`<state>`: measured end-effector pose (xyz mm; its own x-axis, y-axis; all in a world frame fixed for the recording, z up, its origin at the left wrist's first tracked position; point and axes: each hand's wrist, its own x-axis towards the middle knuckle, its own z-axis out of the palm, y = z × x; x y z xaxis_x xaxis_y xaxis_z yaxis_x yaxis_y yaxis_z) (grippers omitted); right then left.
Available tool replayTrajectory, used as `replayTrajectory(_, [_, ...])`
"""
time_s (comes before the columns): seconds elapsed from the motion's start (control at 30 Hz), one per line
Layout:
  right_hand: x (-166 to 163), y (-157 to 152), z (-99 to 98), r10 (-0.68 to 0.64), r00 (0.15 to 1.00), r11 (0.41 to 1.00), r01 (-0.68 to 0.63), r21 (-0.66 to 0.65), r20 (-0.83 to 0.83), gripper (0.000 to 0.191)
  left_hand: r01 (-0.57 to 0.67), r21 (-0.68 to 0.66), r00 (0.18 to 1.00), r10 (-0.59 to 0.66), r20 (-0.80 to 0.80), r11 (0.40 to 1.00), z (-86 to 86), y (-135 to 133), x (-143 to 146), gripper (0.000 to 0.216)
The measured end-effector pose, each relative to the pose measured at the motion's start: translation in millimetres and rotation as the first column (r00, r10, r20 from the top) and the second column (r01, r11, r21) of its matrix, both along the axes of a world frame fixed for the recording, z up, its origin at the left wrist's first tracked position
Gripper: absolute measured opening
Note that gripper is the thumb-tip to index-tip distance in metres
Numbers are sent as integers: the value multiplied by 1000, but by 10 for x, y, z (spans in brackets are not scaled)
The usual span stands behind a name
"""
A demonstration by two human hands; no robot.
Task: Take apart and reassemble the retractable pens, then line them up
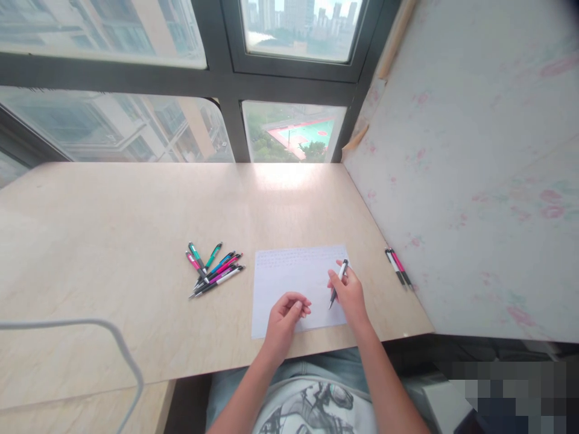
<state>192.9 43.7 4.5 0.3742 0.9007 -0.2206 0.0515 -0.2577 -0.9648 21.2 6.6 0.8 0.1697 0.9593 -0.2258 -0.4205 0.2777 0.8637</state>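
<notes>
A white sheet of paper (289, 289) lies before me, with lines of small handwriting along its top. My right hand (351, 295) is closed around a white-and-black pen (342, 271) over the sheet's right side. The pen's tip points down toward the paper; whether it touches cannot be told. Over the sheet's lower middle is my left hand (284, 316), its fingers loosely curled and somewhat apart, with nothing visible in them. Left of the paper, a loose pile of pens (221, 271) in green, pink, blue, purple and white overlaps at angles.
Two more pens (398, 268), one white and one pink, lie by the flowered wall (474, 181) at the right. A grey cable or tube (122, 343) curves over the lower left of the pale table (136, 223). Windows (294, 132) stand behind the table's far edge.
</notes>
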Motion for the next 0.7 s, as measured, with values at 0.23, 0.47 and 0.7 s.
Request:
replayTrajectory(0.23, [23, -62, -31, -31, 997, 999, 29, 28, 72, 76, 14, 39, 999, -12, -46, 999, -31, -13, -5, 15])
replayTrajectory(0.47, [13, -92, 12, -6, 994, 997, -2, 72, 113, 65, 60, 102, 993, -49, -109, 993, -62, -26, -16, 14])
replayTrajectory(0.7, [-34, -118, 71, -13, 993, 996, 2, 93, 114, 65, 82, 120, 988, -65, -139, 989, -15, -40, -15, 14])
